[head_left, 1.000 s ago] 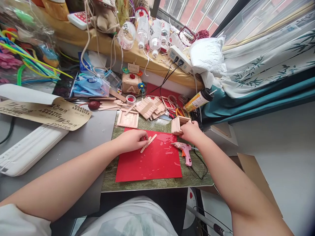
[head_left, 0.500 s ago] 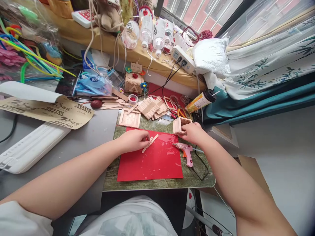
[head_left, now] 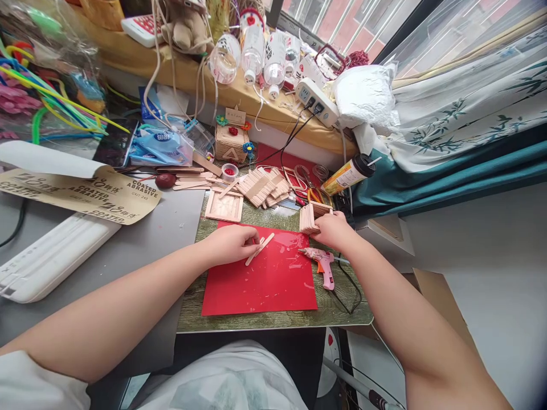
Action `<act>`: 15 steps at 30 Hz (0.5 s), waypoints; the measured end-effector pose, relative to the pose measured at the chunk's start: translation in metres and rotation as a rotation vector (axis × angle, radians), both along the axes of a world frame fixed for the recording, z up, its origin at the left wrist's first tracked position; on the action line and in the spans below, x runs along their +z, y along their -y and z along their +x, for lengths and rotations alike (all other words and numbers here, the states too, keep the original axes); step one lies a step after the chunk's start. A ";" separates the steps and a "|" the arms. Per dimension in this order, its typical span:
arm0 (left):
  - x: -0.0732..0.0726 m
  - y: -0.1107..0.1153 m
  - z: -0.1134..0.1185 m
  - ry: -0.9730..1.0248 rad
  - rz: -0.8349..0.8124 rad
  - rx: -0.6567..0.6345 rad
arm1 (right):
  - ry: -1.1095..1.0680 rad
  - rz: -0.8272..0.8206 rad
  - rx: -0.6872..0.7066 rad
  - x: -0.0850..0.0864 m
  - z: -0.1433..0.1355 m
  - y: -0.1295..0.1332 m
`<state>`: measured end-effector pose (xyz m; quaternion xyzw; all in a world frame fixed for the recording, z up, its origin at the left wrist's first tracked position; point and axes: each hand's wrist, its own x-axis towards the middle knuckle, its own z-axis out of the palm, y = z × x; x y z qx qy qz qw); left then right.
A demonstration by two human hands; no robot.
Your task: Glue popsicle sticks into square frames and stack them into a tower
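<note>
My left hand [head_left: 235, 246] rests over the red sheet [head_left: 265, 287], its thumb and fingertips pinched on a wooden craft stick. A second craft stick [head_left: 267, 242] lies slantwise on the sheet, right by those fingertips. At the sheet's upper right corner, my right hand [head_left: 335, 230] is closed on the near right side of a small open box built of stacked craft sticks [head_left: 306, 220]; its fingers partly hide the box. Just below lies a pink glue gun [head_left: 323, 263], nozzle pointing left. A square craft-stick panel [head_left: 224, 206] with a raised rim lies above the sheet's left corner.
Behind the sheet are a pile of craft sticks [head_left: 258, 187], a small red-filled tub [head_left: 229, 171] and a decorated stick box [head_left: 232, 141]. A drink cup [head_left: 348, 173] leans at right. Sandpaper [head_left: 81, 191] and a white bar-shaped device [head_left: 55, 253] lie left.
My right hand's fingers sit slightly lower on the stick box. My left hand and the craft sticks stay in place; the view has shifted a little.
</note>
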<state>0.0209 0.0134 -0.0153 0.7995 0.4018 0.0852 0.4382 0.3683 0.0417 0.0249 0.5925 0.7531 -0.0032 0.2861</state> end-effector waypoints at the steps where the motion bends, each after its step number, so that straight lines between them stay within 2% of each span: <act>1: -0.001 0.000 0.000 0.002 0.000 0.001 | -0.001 0.002 -0.001 0.000 -0.001 0.000; 15: 0.002 -0.001 -0.001 0.000 -0.011 -0.002 | -0.030 0.003 0.013 -0.005 -0.001 -0.001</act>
